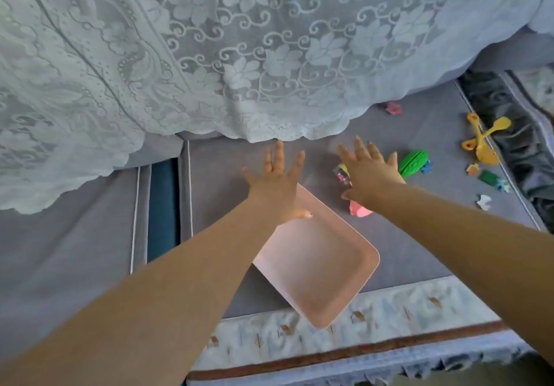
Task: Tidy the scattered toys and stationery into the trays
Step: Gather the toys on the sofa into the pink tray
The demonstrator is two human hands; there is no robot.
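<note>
A pink tray (pixel 323 268) lies empty on the grey sofa seat, one corner over the front edge. My left hand (pixel 277 181) hovers flat over its far corner, fingers spread, holding nothing. My right hand (pixel 370 172) is spread out to the right of the tray, above a small clear-and-pink item (pixel 341 174) and a pink toy (pixel 359 209) that it partly hides. Further right lie a green oval toy (pixel 413 161), a yellow toy (pixel 484 142), a green block (pixel 489 177), a small orange piece (pixel 473 169), a white piece (pixel 483 202) and a pink piece (pixel 393 108).
A white lace cover (pixel 209 65) drapes over the sofa back and hangs down to the seat's rear. A patterned fabric strip (pixel 374 322) runs along the front edge. A dark cushion border (pixel 521 145) lines the right side. A blue gap (pixel 163 208) separates the seat cushions on the left.
</note>
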